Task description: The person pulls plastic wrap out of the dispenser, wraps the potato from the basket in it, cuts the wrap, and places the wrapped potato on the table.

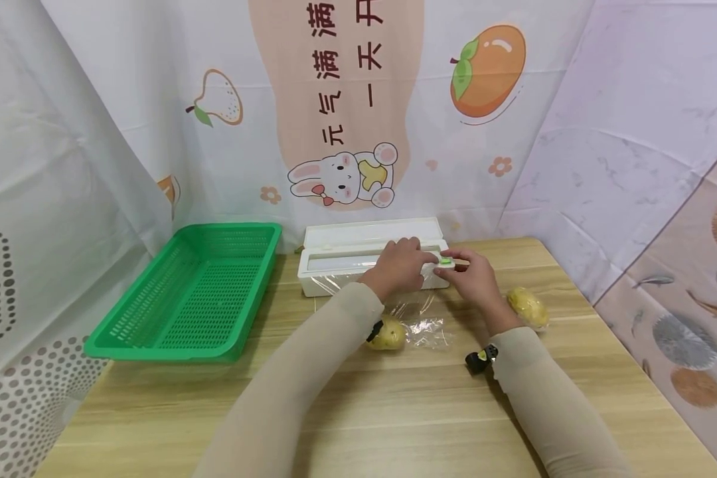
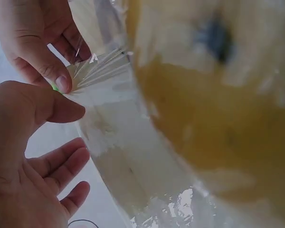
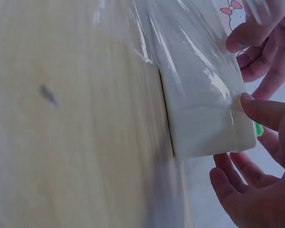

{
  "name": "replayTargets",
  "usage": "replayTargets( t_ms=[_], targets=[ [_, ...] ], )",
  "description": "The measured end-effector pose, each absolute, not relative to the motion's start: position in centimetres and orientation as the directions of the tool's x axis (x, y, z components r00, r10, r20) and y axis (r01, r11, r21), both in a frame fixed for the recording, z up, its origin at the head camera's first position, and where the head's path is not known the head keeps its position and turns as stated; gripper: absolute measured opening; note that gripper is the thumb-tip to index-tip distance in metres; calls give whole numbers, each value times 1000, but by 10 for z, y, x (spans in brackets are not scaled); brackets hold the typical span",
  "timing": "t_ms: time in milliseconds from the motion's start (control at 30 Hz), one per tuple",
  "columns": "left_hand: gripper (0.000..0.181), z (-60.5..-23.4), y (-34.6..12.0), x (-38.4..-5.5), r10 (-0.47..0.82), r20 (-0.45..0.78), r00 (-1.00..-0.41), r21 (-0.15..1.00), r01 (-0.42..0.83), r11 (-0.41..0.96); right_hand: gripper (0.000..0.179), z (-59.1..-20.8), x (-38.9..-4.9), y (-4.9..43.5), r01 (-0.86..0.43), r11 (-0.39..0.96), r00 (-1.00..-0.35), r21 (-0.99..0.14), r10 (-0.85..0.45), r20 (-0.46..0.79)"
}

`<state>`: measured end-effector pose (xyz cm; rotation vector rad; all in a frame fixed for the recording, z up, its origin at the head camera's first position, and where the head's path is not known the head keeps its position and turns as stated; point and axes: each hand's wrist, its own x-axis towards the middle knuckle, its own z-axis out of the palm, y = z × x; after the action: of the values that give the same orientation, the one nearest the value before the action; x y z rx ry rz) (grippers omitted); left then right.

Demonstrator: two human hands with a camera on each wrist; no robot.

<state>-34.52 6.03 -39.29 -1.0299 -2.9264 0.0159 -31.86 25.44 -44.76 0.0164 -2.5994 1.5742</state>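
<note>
A white cling film dispenser (image 1: pixel 317 285) stands at the back of the table, its lid (image 1: pixel 370 232) raised. Clear cling film (image 1: pixel 427 332) hangs from its front onto the table, beside a potato (image 1: pixel 388 335). At the box's right end, my right hand (image 1: pixel 472 275) pinches the slide cutter (image 1: pixel 446 261), which has a green part, between thumb and fingers. Film creases gather by that thumb in the left wrist view. My left hand (image 1: pixel 397 265) reaches over the box, its index finger close to the cutter. In the left wrist view, this left hand (image 2: pixel 23 147) has its fingers spread and relaxed.
A green plastic basket (image 1: pixel 239 332) stands at the left of the wooden table (image 1: pixel 394 411). To the right, beyond my right wrist, lies a film-wrapped potato (image 1: pixel 527 307). A printed curtain (image 1: pixel 227 166) hangs behind the table.
</note>
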Motion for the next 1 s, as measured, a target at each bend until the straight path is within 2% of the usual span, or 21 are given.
replayTargets(
  t_ms=[67,200,333,633,1000],
  targets=[
    [46,-392,62,-346,628,58,-776,-31,627,778,47,-448,-319,256,-59,468,-995,-882,39,88],
    [34,-389,71,-347,610,123,-783,-35,610,791,57,-450,-321,259,-68,458,-995,-887,40,96],
    [33,-388,85,-348,569,139,-810,-23,572,820,65,-452,-323,262,-82,459,-992,-884,49,117],
    [11,-394,102,-356,501,182,-846,45,516,855,55,-452,-322,259,-76,474,-991,-877,64,120],
    [10,-388,109,-353,495,134,-859,-79,488,869,48,-452,-322,261,-65,517,-985,-854,104,138]
  ],
)
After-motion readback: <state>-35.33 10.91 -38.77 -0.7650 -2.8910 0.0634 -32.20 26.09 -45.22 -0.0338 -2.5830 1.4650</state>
